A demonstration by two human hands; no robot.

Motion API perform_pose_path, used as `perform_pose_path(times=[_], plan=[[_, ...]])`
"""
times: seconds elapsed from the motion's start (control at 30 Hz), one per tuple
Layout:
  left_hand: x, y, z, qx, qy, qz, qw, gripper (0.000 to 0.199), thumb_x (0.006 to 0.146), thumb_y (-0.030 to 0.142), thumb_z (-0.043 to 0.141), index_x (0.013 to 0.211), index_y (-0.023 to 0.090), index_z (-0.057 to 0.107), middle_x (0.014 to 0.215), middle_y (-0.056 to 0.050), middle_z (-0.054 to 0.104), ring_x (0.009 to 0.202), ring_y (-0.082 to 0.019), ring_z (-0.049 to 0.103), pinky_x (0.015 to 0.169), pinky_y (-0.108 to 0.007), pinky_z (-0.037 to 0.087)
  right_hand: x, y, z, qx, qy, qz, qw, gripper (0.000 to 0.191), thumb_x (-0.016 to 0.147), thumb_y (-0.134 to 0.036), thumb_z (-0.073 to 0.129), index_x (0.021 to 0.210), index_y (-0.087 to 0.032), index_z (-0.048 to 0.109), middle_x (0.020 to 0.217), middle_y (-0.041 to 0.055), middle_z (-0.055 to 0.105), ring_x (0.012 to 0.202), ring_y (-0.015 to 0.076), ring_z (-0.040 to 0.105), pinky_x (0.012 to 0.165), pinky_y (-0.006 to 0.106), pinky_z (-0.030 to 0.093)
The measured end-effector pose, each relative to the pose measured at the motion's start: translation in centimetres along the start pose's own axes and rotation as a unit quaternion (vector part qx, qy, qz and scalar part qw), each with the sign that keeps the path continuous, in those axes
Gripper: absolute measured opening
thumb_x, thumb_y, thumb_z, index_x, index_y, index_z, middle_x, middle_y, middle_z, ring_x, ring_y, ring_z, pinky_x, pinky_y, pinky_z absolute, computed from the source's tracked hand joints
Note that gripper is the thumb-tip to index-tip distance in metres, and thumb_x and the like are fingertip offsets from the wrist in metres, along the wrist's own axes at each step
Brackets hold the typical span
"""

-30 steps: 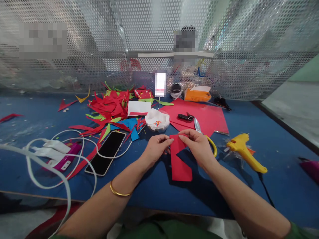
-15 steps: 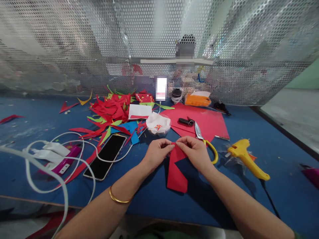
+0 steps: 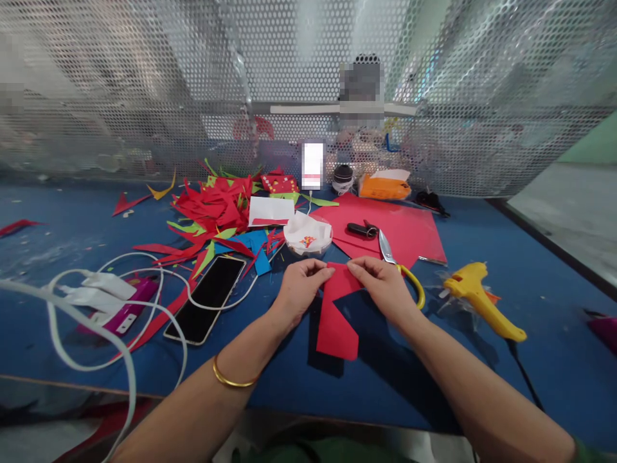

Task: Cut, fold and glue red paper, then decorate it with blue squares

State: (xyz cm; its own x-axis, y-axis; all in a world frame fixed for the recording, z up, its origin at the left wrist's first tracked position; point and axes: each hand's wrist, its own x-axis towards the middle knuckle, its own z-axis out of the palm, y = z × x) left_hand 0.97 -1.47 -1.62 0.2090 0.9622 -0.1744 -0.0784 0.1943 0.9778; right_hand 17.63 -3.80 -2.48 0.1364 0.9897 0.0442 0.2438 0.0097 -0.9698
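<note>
A folded strip of red paper (image 3: 337, 321) hangs between my two hands, its lower end angled toward me over the blue table. My left hand (image 3: 303, 289) pinches its upper left corner between thumb and fingers. The upper right part is pinched by my right hand (image 3: 380, 286), which hides that end. Just beyond my right hand lie scissors (image 3: 412, 286) with yellow handles, their blades resting by a large red sheet (image 3: 409, 228). A white paper-lined bowl (image 3: 308, 235) stands past my fingertips.
A yellow glue gun (image 3: 482, 302) lies at the right with its cord. Left are a dark phone (image 3: 207, 299), white cables and a purple power strip (image 3: 125, 315). Red and green paper scraps (image 3: 216, 206) pile at the back, before a perforated metal screen (image 3: 299, 58); a person is behind it.
My hands have moved slightly apart along the strip's top edge, showing more red paper between them. The strip's lower end has shifted a little left. The view has tilted slightly.
</note>
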Motion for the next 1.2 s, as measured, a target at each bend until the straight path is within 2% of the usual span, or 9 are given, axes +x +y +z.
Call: perform_pose_path(times=[0.1, 0.27, 0.4, 0.53, 0.73, 0.83, 1.07, 1.13, 1.2], plan=[[0.1, 0.0, -0.1, -0.005, 0.005, -0.006, 1.0, 0.025, 0.064, 0.036, 0.08, 0.07, 0.015, 0.07, 0.063, 0.002, 0.064, 0.056, -0.008, 0.051, 0.05, -0.019, 0.037, 0.1, 0.1, -0.1, 0.011, 0.003, 0.011, 1.0, 0.034, 0.074, -0.052, 0.069, 0.076, -0.018, 0.072, 0.063, 0.001, 0.065, 0.057, 0.0133, 0.052, 0.053, 0.027, 0.041], [0.0, -0.1, 0.1, -0.046, -0.042, -0.047, 0.997, 0.028, 0.064, 0.036, 0.082, 0.078, 0.014, 0.072, 0.071, 0.0, 0.071, 0.061, -0.01, 0.06, 0.059, -0.021, 0.048, -0.1, 0.2, 0.1, 0.005, 0.019, -0.004, 1.0, 0.034, 0.077, -0.052, 0.068, 0.077, -0.018, 0.072, 0.064, 0.001, 0.066, 0.056, 0.0133, 0.053, 0.053, 0.026, 0.042], [-0.1, 0.1, -0.1, -0.053, -0.047, -0.043, 0.997, 0.026, 0.065, 0.035, 0.083, 0.075, 0.014, 0.07, 0.066, 0.001, 0.069, 0.056, -0.012, 0.061, 0.058, -0.024, 0.051, 0.4, 0.6, -0.4, -0.031, 0.033, -0.044, 0.998, 0.038, 0.087, -0.053, 0.059, 0.078, -0.019, 0.072, 0.065, 0.0018, 0.068, 0.06, 0.0157, 0.061, 0.057, 0.028, 0.048], [-0.3, 0.5, -0.3, -0.06, -0.063, -0.034, 0.996, 0.026, 0.068, 0.034, 0.081, 0.083, 0.015, 0.073, 0.071, 0.0, 0.072, 0.057, -0.011, 0.062, 0.059, -0.023, 0.051, 1.2, 1.3, -1.5, -0.106, 0.078, -0.112, 0.985, 0.031, 0.093, -0.044, 0.054, 0.093, -0.019, 0.072, 0.08, 0.0059, 0.074, 0.07, 0.0195, 0.068, 0.068, 0.033, 0.054], [-1.0, 1.1, -0.3, -0.046, -0.17, -0.008, 0.984, 0.028, 0.074, 0.041, 0.078, 0.086, 0.016, 0.075, 0.075, -0.002, 0.073, 0.059, -0.012, 0.063, 0.062, -0.024, 0.05, 3.3, 0.6, -1.0, -0.27, 0.031, -0.277, 0.922, 0.031, 0.089, -0.025, 0.062, 0.118, -0.021, 0.069, 0.123, 0.0121, 0.071, 0.116, 0.0295, 0.062, 0.1, 0.047, 0.047], [-1.2, 1.3, -0.3, -0.033, -0.197, 0.027, 0.979, 0.025, 0.076, 0.039, 0.077, 0.084, 0.016, 0.075, 0.078, -0.002, 0.072, 0.066, -0.012, 0.064, 0.066, -0.023, 0.05, 5.1, -0.1, 0.3, -0.342, -0.023, -0.346, 0.873, 0.035, 0.087, -0.016, 0.063, 0.122, -0.021, 0.067, 0.128, 0.0109, 0.07, 0.125, 0.0286, 0.057, 0.105, 0.045, 0.041], [-1.1, 1.7, -0.5, -0.011, -0.179, 0.1, 0.979, 0.022, 0.079, 0.038, 0.074, 0.082, 0.016, 0.075, 0.077, -0.002, 0.071, 0.069, -0.013, 0.06, 0.068, -0.024, 0.047, 7.0, 0.2, 2.2, -0.448, -0.056, -0.409, 0.793, 0.02, 0.095, -0.017, 0.054, 0.106, -0.018, 0.071, 0.105, 0.0109, 0.076, 0.108, 0.0251, 0.061, 0.1, 0.04, 0.04], [-1.0, 2.3, -0.9, 0.019, -0.133, 0.145, 0.98, 0.022, 0.082, 0.038, 0.069, 0.083, 0.017, 0.075, 0.079, -0.002, 0.071, 0.072, -0.014, 0.06, 0.07, -0.024, 0.046, 6.5, 0.5, 2.2, -0.464, -0.051, -0.415, 0.781, 0.02, 0.095, -0.018, 0.053, 0.103, -0.019, 0.071, 0.099, 0.0092, 0.075, 0.099, 0.0235, 0.062, 0.101, 0.04, 0.039], [-1.0, 3.0, -1.7, 0.084, -0.036, 0.197, 0.976, 0.023, 0.085, 0.038, 0.064, 0.082, 0.017, 0.074, 0.08, -0.001, 0.071, 0.076, -0.015, 0.06, 0.072, -0.025, 0.046, 5.6, 0.6, 2.0, -0.478, -0.049, -0.421, 0.769, 0.019, 0.094, -0.016, 0.054, 0.098, -0.019, 0.072, 0.092, 0.0077, 0.074, 0.094, 0.0226, 0.062, 0.103, 0.04, 0.037]])
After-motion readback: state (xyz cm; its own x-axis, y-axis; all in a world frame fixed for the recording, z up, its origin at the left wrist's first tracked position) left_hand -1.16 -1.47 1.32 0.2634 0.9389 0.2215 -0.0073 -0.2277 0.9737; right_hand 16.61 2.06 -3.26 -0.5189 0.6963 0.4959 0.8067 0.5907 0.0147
